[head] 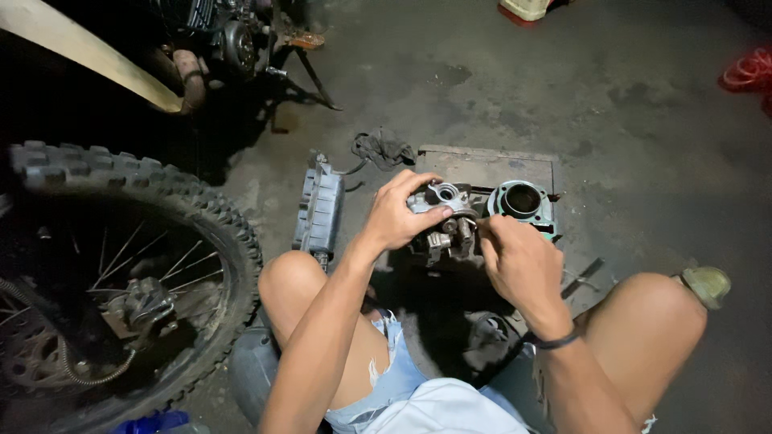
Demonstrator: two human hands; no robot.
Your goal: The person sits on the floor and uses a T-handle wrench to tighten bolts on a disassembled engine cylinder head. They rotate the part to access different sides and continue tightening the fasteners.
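**Operator:** Knees and denim shorts [386, 378] lie nearest the lens; I squat on the concrete floor [643, 145]. Between the knees, my left hand [398, 213] is closed over the top of a grey metal engine head [444, 219], fingers curled across its upper edge. My right hand [519, 261] is closed at the head's right side, fingertips pinched together. Whether they pinch a small tool or a small part, I cannot tell.

**Observer:** How will the casting handle?

**Operator:** Judged as cast metal: heavy for its size, rigid, probably oily and so slippery. Hold is best taken on the broad outer body, not on the thin fins or the machined faces, which would mark if dropped on concrete.

**Observer:** Surroundings?

**Operator:** Just right of the head, touching or nearly so, stands a green-rimmed cylinder barrel [523, 202] with its bore upward. Both rest on or above a flat dark slab [490, 165]. A finned grey cover [319, 210] lies just left of my left hand, a crumpled rag [383, 147] beyond it. A knobby motorcycle wheel [137, 265] fills the left side, near my left knee. A thin metal strip [583, 273] lies by the right knee. The barrel crowds the right hand's side most closely.
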